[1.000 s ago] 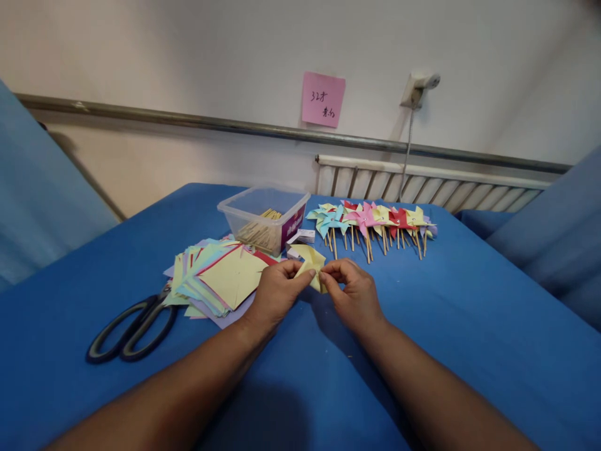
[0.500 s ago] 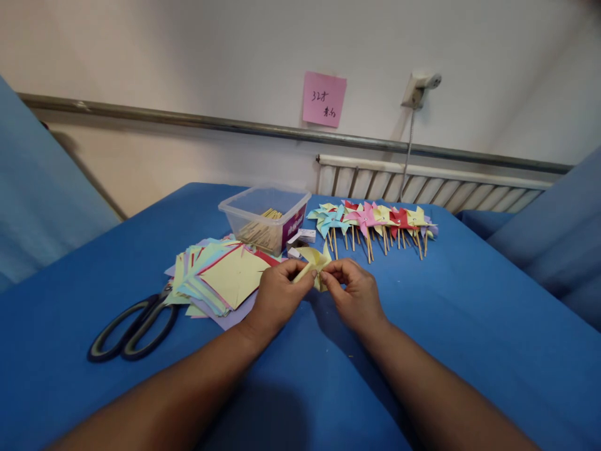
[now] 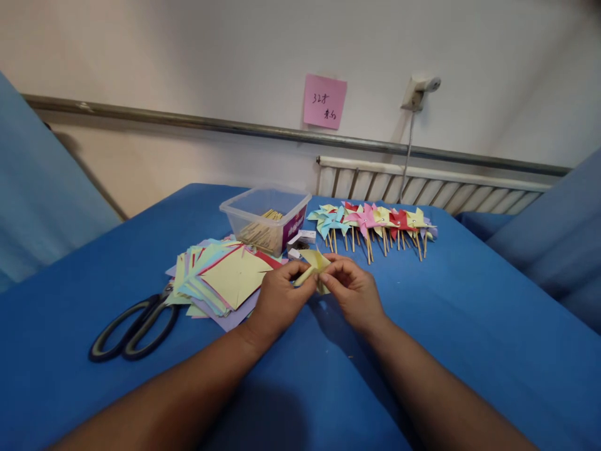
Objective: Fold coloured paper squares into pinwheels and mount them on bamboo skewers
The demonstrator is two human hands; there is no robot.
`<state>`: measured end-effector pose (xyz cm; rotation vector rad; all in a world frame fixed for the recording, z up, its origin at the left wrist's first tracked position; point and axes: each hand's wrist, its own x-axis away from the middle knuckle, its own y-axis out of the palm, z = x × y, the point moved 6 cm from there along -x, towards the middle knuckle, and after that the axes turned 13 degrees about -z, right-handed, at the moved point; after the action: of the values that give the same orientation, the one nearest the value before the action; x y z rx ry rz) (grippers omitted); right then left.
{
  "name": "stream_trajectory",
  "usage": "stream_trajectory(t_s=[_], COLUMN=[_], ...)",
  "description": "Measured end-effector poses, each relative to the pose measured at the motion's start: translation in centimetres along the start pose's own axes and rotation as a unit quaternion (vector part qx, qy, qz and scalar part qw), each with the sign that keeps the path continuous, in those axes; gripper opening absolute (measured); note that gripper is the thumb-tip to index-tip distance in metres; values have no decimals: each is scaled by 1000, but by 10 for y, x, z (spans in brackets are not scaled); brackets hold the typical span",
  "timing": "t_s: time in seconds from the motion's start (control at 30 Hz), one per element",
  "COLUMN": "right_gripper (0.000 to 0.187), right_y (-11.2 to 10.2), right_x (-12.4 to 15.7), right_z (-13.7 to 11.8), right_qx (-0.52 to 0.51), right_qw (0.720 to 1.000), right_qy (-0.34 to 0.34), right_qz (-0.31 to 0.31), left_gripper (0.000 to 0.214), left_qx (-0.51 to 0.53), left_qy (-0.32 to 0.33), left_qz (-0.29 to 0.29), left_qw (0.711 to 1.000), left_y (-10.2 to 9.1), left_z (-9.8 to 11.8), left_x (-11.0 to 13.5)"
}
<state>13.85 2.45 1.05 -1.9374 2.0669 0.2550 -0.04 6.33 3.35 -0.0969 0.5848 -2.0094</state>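
Observation:
Between my two hands, above the blue table, is a yellow paper pinwheel (image 3: 315,259) with its corners folded inward. My left hand (image 3: 284,293) pinches its left side, thumb near the middle. The fingers of my right hand (image 3: 353,289) are closed on its right side, close to the centre, and the two thumbs nearly meet there. Whether a pin is in the paper is hidden by the fingers. Just left of my left hand lies a stack of cut paper squares (image 3: 237,275), yellow on top. Behind the pinwheel stands a small open box (image 3: 301,240).
Black-handled scissors (image 3: 134,329) lie at the left, blades under the paper. A clear plastic tub (image 3: 263,207) holds thin wooden sticks. Several finished pinwheels (image 3: 369,218) on sticks lie at the back right. Behind the table are a radiator (image 3: 432,181) and a metal rail (image 3: 225,122).
The upper fold of the yellow pinwheel has come down a little, toward the right fingers. Both hands keep nearly the same place and grip.

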Motion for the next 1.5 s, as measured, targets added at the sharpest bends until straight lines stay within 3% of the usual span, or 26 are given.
stream_trajectory(t_s=[0.2,0.37,0.73,1.13,1.33,1.5], right_gripper=[19,21,22,80,40,24], right_y=[7,8,6,11,8,10], right_x=[0,-1,-1,-1,-1,-2], right_z=[6,7,8,5,10,12], right_qx=[-111,-112,-110,-118,-171,-189], right_qw=[992,991,993,993,983,978], right_qy=[57,60,29,12,59,82], right_qz=[-20,-28,15,15,40,16], left_gripper=[19,18,19,19,19,18], left_qx=[58,64,99,109,91,106], left_qy=[-19,-21,-29,-27,-39,-37], left_qz=[-10,-11,-12,-16,-9,-14], left_qw=[998,998,995,994,995,994], left_y=[1,2,4,5,5,6], left_z=[-3,-4,-7,-7,-8,-8], left_x=[-2,-2,-3,-2,0,1])
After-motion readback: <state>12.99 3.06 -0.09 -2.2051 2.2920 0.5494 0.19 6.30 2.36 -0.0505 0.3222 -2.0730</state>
